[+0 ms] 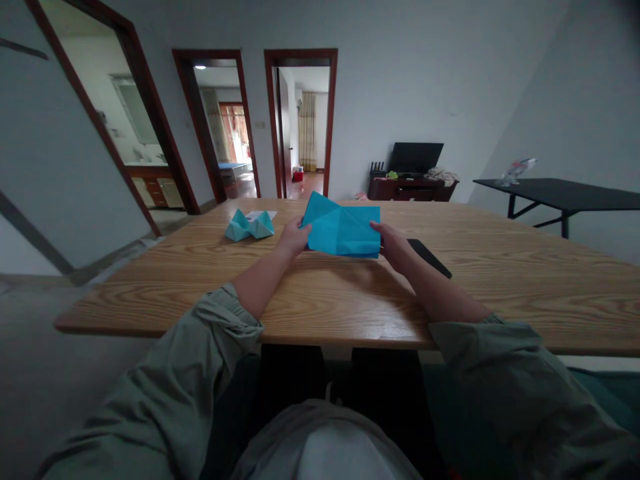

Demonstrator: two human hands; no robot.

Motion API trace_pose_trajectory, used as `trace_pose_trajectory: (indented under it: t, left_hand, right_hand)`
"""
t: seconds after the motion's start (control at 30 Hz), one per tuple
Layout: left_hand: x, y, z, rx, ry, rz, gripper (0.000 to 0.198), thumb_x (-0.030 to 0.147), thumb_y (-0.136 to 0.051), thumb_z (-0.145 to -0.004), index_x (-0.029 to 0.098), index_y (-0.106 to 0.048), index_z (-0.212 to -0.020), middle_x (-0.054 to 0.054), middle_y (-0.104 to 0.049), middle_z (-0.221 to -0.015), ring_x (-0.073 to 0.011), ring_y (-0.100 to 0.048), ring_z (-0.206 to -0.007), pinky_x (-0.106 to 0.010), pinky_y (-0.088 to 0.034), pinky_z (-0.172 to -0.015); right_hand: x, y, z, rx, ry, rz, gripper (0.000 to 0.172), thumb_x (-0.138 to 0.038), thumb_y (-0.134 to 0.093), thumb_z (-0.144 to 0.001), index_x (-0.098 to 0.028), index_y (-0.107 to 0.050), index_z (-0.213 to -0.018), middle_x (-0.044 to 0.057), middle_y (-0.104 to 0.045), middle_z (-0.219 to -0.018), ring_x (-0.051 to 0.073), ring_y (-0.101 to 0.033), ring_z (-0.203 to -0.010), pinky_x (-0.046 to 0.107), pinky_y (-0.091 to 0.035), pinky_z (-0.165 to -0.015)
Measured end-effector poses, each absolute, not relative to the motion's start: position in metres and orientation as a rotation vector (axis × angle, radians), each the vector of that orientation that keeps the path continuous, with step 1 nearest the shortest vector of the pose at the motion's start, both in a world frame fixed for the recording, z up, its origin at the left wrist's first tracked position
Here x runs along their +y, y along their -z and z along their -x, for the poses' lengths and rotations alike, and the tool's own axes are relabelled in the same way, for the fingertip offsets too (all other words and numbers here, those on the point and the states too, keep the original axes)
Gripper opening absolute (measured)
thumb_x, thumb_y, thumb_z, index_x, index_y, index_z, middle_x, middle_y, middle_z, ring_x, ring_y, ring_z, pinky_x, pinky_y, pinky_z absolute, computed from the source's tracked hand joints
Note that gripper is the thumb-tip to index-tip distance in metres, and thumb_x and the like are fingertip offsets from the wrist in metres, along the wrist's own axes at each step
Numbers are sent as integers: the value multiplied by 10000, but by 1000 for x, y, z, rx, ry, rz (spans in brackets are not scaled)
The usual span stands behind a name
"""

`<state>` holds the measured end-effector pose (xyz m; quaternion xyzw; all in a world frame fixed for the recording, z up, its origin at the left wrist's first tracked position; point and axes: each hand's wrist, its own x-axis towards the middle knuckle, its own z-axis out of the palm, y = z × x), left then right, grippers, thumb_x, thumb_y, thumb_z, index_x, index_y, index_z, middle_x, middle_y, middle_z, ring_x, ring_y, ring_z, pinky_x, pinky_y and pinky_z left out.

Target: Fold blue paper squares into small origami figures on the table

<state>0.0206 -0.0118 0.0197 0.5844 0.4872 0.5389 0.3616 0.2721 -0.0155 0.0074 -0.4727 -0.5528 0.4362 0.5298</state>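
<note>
A bright blue sheet of folding paper (345,230) is held up above the wooden table, creased down its middle and partly folded, with its left part angled upward. My left hand (294,239) pinches its left edge, thumb on the near face. At the right edge my right hand (393,245) grips it the same way, the other fingers hidden behind the paper. To the left of my left hand, a light blue folded paper shape (249,225) with pointed peaks stands on the table.
The wooden table (200,293) spreads out in front of me. A flat black object (430,258) lies beyond my right forearm. Behind the folded shape is a white printed slip (267,215). A black table (565,193) stands at right, and a TV cabinet (413,192) by the far wall.
</note>
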Motion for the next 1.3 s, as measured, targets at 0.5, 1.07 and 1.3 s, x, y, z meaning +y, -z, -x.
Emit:
trace_pose_trajectory:
  t: [0.5, 1.07, 1.3]
  left_hand:
    - [-7, -3, -3, 1412, -684, -2418, 475, 262, -571, -800, 209, -540, -1271, -66, -612, -1248, -203, -613, -1051, -280, -466, -902]
    - [-27, 0, -18, 1117, -249, -2662, 657, 589, -478, -815, 223, -468, -1360, -83, -391, -1461, -248, -398, -1313, -344, -281, -1084]
    - [-25, 6, -27, 1147, -169, -2655, 596, 535, -303, -917, 233, -345, -1430, -66, -265, -1522, -231, -225, -1404, -407, -156, -1133]
  right_hand:
    - [-17, 5, -277, -2283, -219, 1514, 406, -196, -523, -805, -244, -618, -1196, 49, -668, -1148, 250, -616, -1023, 337, -458, -902]
    - [-32, 1, -265, -2615, -314, 1187, 558, -541, -563, -801, -262, -570, -1284, 44, -461, -1411, 274, -465, -1255, 381, -316, -1074]
    - [-34, 4, -260, -2644, -317, 1160, 593, -553, -496, -848, -250, -487, -1358, 55, -410, -1443, 260, -377, -1325, 390, -261, -1109]
